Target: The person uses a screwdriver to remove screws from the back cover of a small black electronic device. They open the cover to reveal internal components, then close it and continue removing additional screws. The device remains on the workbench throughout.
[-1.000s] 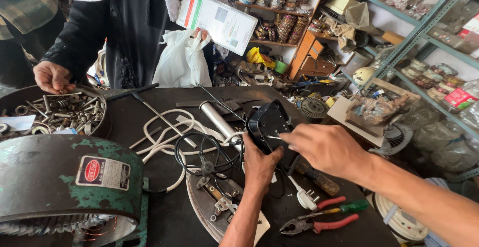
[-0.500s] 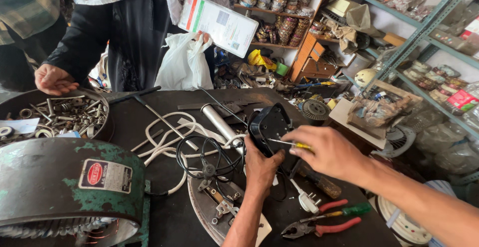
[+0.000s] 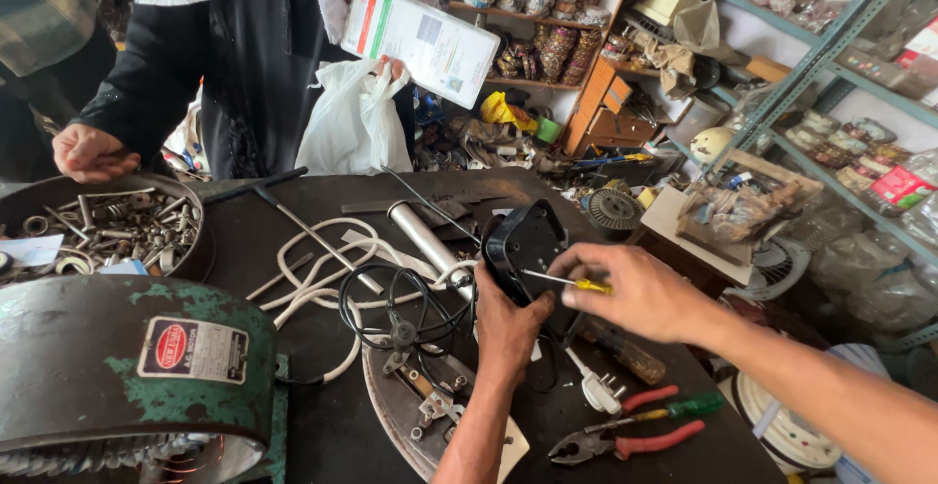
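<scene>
Near the dark counter's point(image 3: 293, 416) front edge lie red-handled pliers point(image 3: 625, 435). Above them the left hand point(image 3: 508, 323) grips a black plastic casing point(image 3: 523, 250) upright, steadying it, while the right hand point(image 3: 640, 294) pinches a yellow-handled screwdriver point(image 3: 567, 282) into it. Beyond, white cable point(image 3: 313, 269) sprawls.

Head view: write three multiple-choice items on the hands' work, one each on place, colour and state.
1. Where do the pliers lie?
A. in the tray of bolts
B. on the dark table, near the right forearm
C. on a shelf

2. What colour is the screwdriver handle?
A. yellow
B. blue
C. white

3. What is the left hand doing?
A. resting flat
B. holding a white bag
C. gripping the black casing

Answers: B, they sit beside the white plug; A, yellow shows at the right hand; C, its fingers wrap the casing's lower edge.
</scene>
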Motion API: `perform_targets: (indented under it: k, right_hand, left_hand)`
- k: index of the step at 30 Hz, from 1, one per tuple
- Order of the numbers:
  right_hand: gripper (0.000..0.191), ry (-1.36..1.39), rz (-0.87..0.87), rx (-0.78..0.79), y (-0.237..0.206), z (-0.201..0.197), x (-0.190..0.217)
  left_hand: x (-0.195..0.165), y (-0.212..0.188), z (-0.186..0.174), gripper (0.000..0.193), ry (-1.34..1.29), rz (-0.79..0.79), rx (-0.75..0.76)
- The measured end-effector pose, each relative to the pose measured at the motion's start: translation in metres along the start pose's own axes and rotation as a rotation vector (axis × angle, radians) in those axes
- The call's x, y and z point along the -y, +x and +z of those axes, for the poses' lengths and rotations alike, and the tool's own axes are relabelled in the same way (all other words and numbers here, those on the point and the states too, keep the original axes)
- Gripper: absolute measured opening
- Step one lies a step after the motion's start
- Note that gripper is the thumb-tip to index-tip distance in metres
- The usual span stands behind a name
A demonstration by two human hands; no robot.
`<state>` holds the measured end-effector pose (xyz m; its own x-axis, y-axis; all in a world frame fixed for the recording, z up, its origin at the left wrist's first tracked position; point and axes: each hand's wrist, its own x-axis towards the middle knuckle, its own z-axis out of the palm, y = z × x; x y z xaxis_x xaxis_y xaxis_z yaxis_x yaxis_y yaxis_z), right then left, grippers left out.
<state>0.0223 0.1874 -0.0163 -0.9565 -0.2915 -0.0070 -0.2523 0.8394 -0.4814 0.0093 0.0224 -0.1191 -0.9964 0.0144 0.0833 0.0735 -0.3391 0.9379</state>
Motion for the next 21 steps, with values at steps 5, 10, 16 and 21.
perform_targets:
  k: [5,10,16,21]
  right_hand:
    - [0.047,-0.908,-0.698,-0.354,-0.012,0.004,0.012]
    - [0.035,-0.251,-0.060,-0.037,0.002,0.004,0.001]
    - [0.034,0.111,0.100,-0.022,0.004,0.001,0.003]
    - [0.035,-0.758,-0.587,-0.326,-0.009,0.004,0.020]
  left_hand:
    - [0.004,0.004,-0.001,0.073,0.034,-0.062,-0.018]
    - [0.001,0.004,-0.003,0.078,0.008,-0.010,-0.012]
    - [-0.003,0.001,-0.003,0.076,0.041,-0.043,-0.005]
    - [-0.002,0.006,-0.005,0.067,-0.028,-0.068,0.001]
